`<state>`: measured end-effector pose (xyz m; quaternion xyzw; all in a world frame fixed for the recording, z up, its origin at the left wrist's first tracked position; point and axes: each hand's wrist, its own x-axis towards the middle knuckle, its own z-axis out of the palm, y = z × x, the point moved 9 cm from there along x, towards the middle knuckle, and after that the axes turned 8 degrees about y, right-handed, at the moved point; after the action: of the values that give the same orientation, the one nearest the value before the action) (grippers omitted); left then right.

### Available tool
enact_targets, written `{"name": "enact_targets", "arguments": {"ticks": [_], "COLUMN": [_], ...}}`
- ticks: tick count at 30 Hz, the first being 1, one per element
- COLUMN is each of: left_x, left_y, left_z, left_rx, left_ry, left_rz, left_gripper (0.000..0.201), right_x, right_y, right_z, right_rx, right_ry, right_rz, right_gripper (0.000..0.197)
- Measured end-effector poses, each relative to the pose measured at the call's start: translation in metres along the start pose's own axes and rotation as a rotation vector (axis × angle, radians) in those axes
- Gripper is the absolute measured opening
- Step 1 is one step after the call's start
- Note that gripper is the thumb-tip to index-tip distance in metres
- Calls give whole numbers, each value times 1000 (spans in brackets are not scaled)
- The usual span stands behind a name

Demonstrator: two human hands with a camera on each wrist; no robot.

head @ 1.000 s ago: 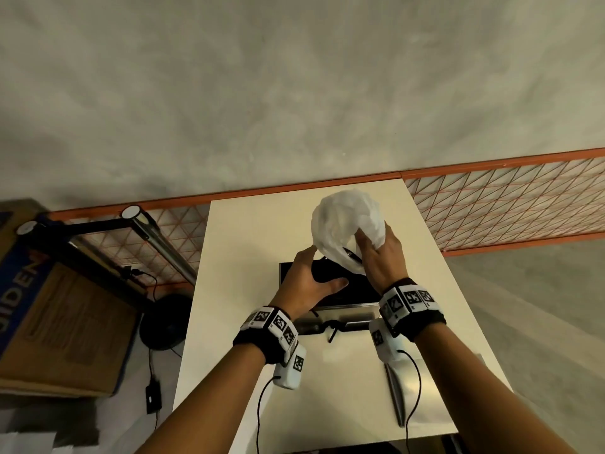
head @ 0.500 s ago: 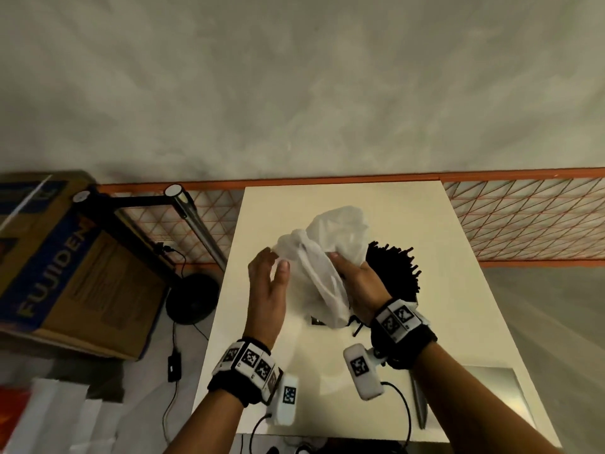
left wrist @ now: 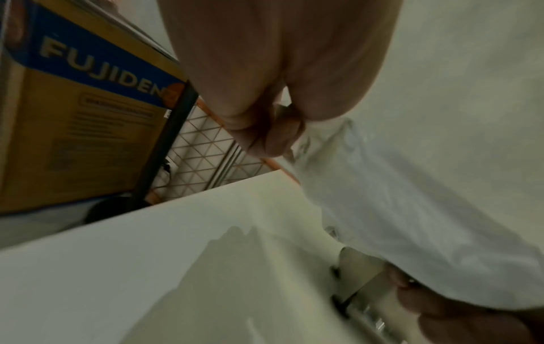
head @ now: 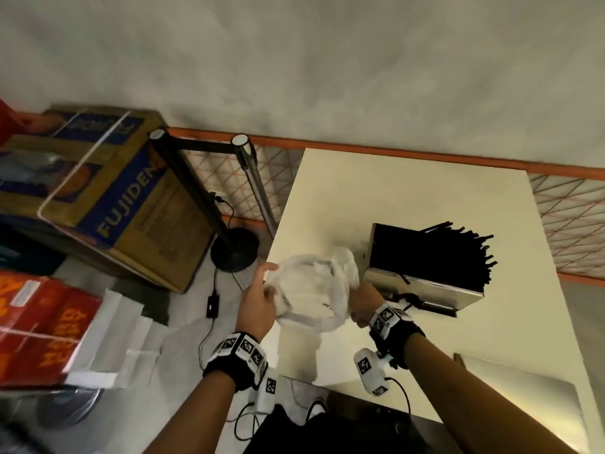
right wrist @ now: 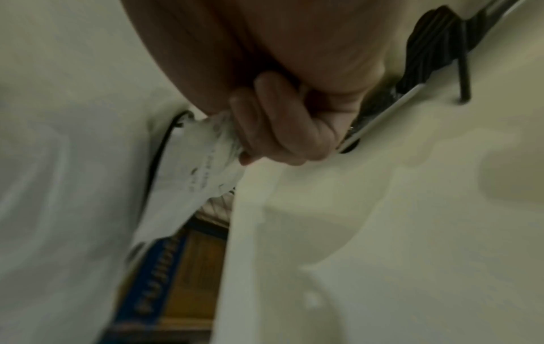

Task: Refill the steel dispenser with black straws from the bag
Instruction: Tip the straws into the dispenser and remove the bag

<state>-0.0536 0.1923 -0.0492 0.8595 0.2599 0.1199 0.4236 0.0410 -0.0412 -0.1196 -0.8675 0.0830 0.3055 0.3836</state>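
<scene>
The steel dispenser (head: 422, 291) stands on the cream table (head: 393, 191), open on top and packed with black straws (head: 442, 257) whose ends fan out past its right side. A crumpled, translucent white plastic bag (head: 311, 290) hangs between my hands, just left of the dispenser near the table's left edge; no straws show in it. My left hand (head: 262, 290) pinches the bag's left side (left wrist: 382, 186). My right hand (head: 358, 303) is curled round a bunched part of the bag (right wrist: 206, 151), close to the dispenser's front corner (right wrist: 382, 116). One loose straw (right wrist: 463, 69) lies by the dispenser's front.
A flat steel lid (head: 523, 404) lies on the table's near right corner. Off the table's left stand a FUJIDEN cardboard box (head: 114, 198), two barrier posts (head: 244, 149), a red box (head: 39, 322), white paper bags (head: 121, 339) and a cable on the floor.
The bag has come off the straws and moved left, away from the dispenser. My left hand left the straws and took hold of the bag. The head view swung left.
</scene>
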Motion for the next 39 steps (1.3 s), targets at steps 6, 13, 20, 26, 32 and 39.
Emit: {"name": "enact_targets", "arguments": {"ticks": [6, 13, 20, 26, 32, 39], "left_x": [-15, -22, -26, -42, -41, -16], "left_y": [-48, -101, -116, -137, -140, -84], "left_z": [7, 33, 19, 25, 37, 35], "left_rx": [149, 79, 371, 425, 530, 608], "left_ry": [-77, -223, -238, -353, -483, -355], "left_rz": [-39, -80, -191, -373, -345, -286], "left_gripper": [49, 70, 60, 60, 62, 23], "right_x": [13, -36, -3, -5, -5, -13], "right_y": [7, -69, -12, 3, -5, -22], "right_z": [18, 59, 104, 119, 112, 91], "right_rx": [-164, -334, -887, -992, -969, -790], "right_ry": [167, 161, -97, -135, -127, -35], "right_rz": [-93, -871, -531, -562, -575, -616], "right_gripper": [39, 29, 48, 55, 50, 39]}}
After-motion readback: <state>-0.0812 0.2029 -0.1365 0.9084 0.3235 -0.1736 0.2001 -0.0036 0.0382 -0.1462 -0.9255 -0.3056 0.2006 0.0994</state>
